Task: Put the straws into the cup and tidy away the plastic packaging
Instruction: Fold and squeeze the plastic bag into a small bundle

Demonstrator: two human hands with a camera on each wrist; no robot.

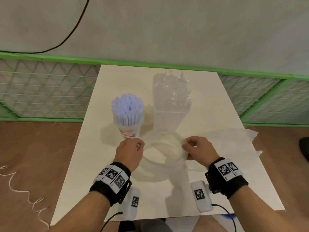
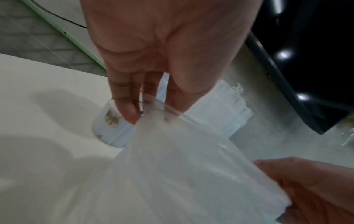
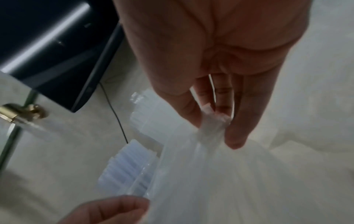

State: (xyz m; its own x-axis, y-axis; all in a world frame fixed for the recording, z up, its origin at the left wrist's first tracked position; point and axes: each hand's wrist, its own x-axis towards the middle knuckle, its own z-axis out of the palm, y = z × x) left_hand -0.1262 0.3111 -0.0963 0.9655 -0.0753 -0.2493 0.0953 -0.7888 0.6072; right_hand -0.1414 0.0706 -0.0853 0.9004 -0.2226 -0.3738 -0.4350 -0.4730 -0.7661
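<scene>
A printed cup [image 1: 129,129] packed with pale blue straws [image 1: 127,108] stands left of centre on the white table [image 1: 217,190]. To its right stands tall, crumpled clear plastic packaging [image 1: 171,96]. In front of both, my two hands hold a thin translucent white bag [image 1: 164,148] with its mouth spread open. My left hand [image 1: 138,144] pinches the bag's left rim [image 2: 159,115] close to the cup [image 2: 107,121]. My right hand [image 1: 185,145] pinches the right rim [image 3: 212,119] between thumb and fingers. The bag's inside is not visible.
A flat white plastic sheet [image 1: 237,141] lies on the table's right side, overhanging the edge. A green mesh fence [image 1: 41,91] runs behind the table, with a black cable [image 1: 75,29] on the wall. A dark object [image 1: 304,148] sits at the far right.
</scene>
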